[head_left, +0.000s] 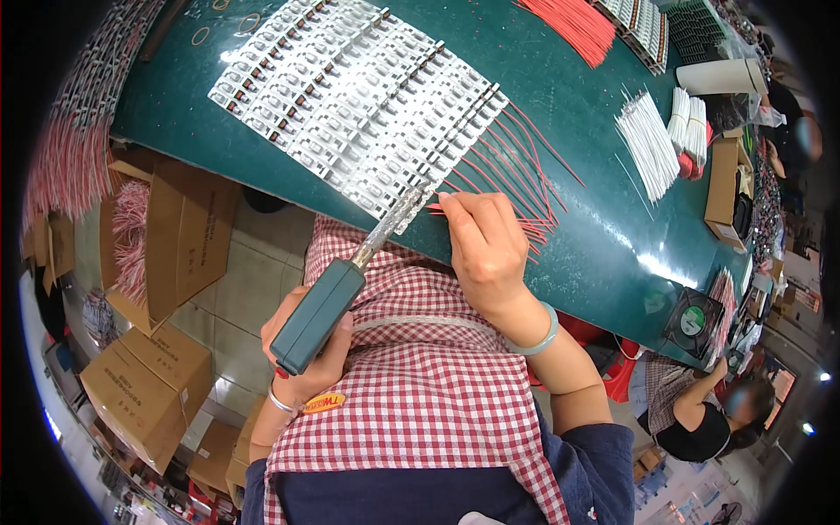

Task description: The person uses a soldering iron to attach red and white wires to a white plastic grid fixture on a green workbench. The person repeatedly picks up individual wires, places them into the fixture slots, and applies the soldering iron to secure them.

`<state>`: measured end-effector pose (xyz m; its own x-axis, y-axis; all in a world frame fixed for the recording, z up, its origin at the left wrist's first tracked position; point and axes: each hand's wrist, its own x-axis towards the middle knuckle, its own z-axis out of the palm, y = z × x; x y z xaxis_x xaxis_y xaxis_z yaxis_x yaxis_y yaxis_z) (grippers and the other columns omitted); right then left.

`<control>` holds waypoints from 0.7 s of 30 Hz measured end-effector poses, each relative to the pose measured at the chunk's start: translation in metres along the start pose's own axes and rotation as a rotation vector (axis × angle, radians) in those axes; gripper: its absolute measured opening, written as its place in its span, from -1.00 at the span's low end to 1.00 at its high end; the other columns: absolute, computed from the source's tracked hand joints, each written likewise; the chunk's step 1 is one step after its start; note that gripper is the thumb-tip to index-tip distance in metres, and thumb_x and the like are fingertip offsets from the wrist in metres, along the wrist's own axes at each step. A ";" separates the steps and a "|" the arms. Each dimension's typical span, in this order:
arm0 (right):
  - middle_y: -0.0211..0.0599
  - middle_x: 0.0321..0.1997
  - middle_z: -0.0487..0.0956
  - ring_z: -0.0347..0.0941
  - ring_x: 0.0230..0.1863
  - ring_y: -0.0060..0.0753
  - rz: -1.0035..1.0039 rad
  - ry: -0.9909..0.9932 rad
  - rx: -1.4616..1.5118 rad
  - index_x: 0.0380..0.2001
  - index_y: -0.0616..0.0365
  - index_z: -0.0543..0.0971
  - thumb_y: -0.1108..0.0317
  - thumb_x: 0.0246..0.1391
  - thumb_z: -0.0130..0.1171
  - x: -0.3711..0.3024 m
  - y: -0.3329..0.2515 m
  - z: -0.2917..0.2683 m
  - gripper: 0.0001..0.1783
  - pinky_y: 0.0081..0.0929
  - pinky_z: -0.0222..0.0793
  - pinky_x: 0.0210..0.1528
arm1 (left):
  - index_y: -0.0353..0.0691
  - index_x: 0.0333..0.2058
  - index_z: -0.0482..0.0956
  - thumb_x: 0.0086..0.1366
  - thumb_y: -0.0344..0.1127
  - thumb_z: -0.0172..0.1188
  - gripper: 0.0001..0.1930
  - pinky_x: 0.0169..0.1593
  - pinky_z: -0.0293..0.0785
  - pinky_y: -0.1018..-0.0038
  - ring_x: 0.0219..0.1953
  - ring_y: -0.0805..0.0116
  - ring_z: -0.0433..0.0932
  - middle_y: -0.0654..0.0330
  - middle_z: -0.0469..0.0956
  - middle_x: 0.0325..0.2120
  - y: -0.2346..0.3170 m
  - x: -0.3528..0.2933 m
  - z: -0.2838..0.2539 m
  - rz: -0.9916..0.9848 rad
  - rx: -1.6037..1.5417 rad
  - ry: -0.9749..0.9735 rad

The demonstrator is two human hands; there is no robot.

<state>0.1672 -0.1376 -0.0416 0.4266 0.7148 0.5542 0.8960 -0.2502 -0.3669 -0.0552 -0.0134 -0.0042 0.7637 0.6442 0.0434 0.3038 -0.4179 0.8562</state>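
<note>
At a green worktable (595, 245), a person in a red-and-white checked apron (402, 385) works with both hands on a panel of white-and-silver parts (359, 96), which lies between 11 and 12 o'clock. The left hand (306, 346), at 8 o'clock, is wrapped around a dark green hand tool (319, 315), some of its fingers hidden behind the body. The tool's metal tip (385, 229) points toward 1 o'clock, over the panel's near corner; whether it touches is impossible to tell. The right hand (486, 254), just off center toward 3 o'clock, pinches a red wire (434, 207) between thumb and forefinger beside that corner. Loose red wires (525, 166) fan out at 1 to 2 o'clock, with a thicker red bundle (573, 31) farther off at 1. White wires (646, 149) lie at 2 o'clock. An open carton (197, 236) stands at 9, a black fan (693, 320) between 3 and 4, and a co-worker (700, 429) sits at 4.
</note>
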 end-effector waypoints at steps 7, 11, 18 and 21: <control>-0.16 -0.25 0.57 0.48 -0.29 -0.21 0.026 0.004 0.047 -0.20 0.39 0.62 0.63 -0.19 0.22 0.002 -0.002 -0.004 -0.65 -0.38 0.47 -0.33 | -0.45 -0.25 0.66 0.03 -0.53 0.38 -0.74 -0.21 0.62 0.40 -0.30 0.13 0.71 -0.07 0.66 -0.27 -0.010 -0.011 -0.001 -0.037 -0.035 0.004; -0.15 -0.25 0.56 0.47 -0.28 -0.19 0.034 0.020 0.064 -0.16 0.40 0.63 0.66 -0.19 0.21 0.000 -0.006 -0.005 -0.61 -0.34 0.46 -0.30 | -0.46 -0.24 0.66 0.03 -0.54 0.38 -0.73 -0.19 0.62 0.41 -0.29 0.13 0.72 -0.08 0.66 -0.25 -0.013 -0.015 -0.001 -0.059 -0.039 0.005; -0.20 -0.29 0.57 0.47 -0.33 -0.25 0.029 0.006 0.047 -0.18 0.35 0.65 0.64 -0.19 0.24 -0.004 -0.009 -0.005 -0.62 -0.39 0.41 -0.37 | -0.46 -0.24 0.66 0.04 -0.55 0.38 -0.74 -0.20 0.62 0.43 -0.30 0.15 0.71 -0.07 0.66 -0.25 -0.006 -0.010 -0.001 -0.007 -0.035 0.026; -0.23 -0.31 0.58 0.47 -0.36 -0.27 0.011 0.025 0.056 -0.21 0.33 0.66 0.63 -0.18 0.25 -0.004 -0.009 -0.002 -0.66 -0.40 0.39 -0.38 | -0.46 -0.25 0.66 0.04 -0.55 0.38 -0.75 -0.21 0.62 0.44 -0.31 0.17 0.71 -0.06 0.66 -0.25 -0.003 -0.005 -0.002 0.061 -0.028 0.025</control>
<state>0.1581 -0.1397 -0.0386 0.4399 0.6952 0.5685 0.8833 -0.2206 -0.4137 -0.0611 -0.0145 -0.0065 0.7659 0.6337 0.1084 0.2408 -0.4391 0.8656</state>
